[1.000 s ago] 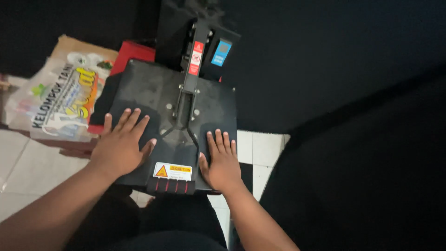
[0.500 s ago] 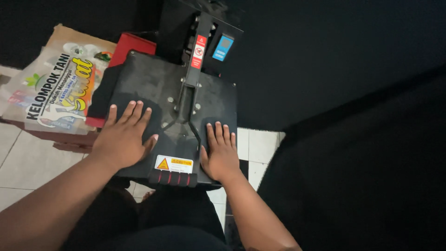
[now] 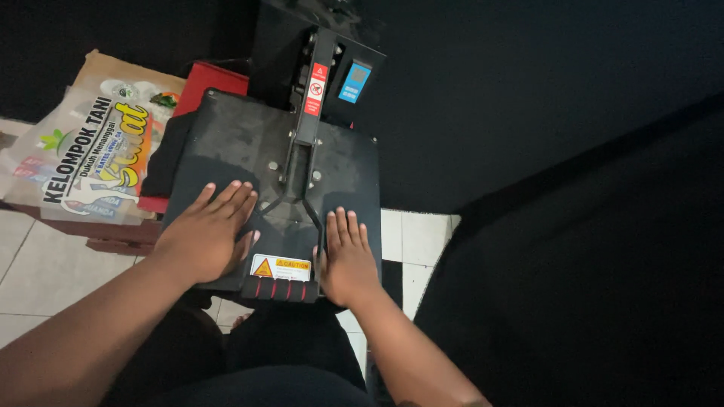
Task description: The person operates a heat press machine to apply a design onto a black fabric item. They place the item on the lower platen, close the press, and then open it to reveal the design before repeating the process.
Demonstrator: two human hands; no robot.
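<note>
Heat press (image 3: 279, 173), seen from above at the centre of the frame, with its black upper plate closed flat. The left hand (image 3: 207, 234) is laid open, palm down and fingers spread, on the lower left of the plate; the right hand (image 3: 345, 256) is laid open in the same way on the lower right. Neither hand grips anything. Between them lie the lever arm (image 3: 302, 162) and the ribbed handle (image 3: 279, 289) at the plate's near edge, just below a yellow caution label (image 3: 280, 267). A printed plastic bag (image 3: 83, 162) is seen at the upper left, a red pad (image 3: 207, 83) beside it, and white floor tiles (image 3: 418, 237) below. Even pressure is judged best kept by holding both palms flat and symmetrical about the lever.
</note>
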